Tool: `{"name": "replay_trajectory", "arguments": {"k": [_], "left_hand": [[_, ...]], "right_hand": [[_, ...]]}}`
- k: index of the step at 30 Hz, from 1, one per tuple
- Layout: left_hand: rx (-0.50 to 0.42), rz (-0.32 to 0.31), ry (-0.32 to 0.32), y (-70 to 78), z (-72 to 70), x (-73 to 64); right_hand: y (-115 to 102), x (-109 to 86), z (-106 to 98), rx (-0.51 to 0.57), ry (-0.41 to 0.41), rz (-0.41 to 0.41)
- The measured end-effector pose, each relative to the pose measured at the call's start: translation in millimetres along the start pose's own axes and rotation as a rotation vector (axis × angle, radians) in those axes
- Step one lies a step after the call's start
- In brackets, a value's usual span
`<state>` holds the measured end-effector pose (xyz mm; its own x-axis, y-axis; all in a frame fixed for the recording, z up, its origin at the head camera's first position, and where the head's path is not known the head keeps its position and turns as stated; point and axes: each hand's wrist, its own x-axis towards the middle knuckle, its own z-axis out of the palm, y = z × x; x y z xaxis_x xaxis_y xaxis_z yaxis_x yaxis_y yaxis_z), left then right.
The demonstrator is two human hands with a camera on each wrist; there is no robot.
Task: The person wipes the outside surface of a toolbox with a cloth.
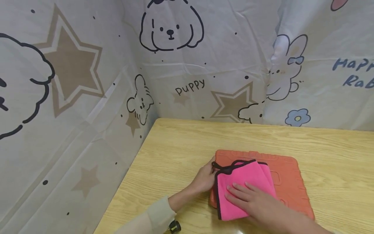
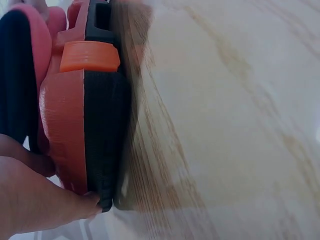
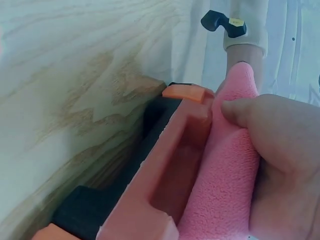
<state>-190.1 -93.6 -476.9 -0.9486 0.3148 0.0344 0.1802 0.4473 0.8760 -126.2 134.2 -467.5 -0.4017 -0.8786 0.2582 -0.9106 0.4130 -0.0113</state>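
Note:
An orange-red plastic tool case [image 1: 287, 191] lies flat on the table; its lower half is black and orange latches [image 2: 90, 56] show along its front. My left hand [image 1: 205, 178] grips the case at its left side, with a fingertip at the black lower corner in the left wrist view. Over the left part of the lid is a folded pink cloth [image 1: 245, 178] with black edging, and its near edge hangs past the case. My right hand [image 1: 254, 201] presses on this cloth, fingers spread and nearly straight, the thumb [image 3: 237, 111] lying along it.
The wood-grain table [image 1: 169, 152] extends around the case. A printed fabric curtain [image 1: 187, 71] closes off the back and left sides. A small black device [image 1: 174, 226] is attached near the left sleeve [image 1: 159, 213].

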Motion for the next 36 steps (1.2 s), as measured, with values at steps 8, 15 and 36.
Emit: {"name": "replay_trajectory", "arguments": {"k": [8,15,36], "left_hand": [[-0.062,-0.040,-0.022,-1.0,0.2,-0.5],[-0.031,-0.053,-0.019,0.1,1.7,0.2],[-0.080,-0.080,-0.044,-2.5,0.8,-1.3]], "right_hand": [[-6,-2.0,-13,0.103,-0.096,0.006],[11,-3.8,-50,0.537,-0.218,0.188],[83,-12.0,-33,0.145,0.236,0.526]]}}
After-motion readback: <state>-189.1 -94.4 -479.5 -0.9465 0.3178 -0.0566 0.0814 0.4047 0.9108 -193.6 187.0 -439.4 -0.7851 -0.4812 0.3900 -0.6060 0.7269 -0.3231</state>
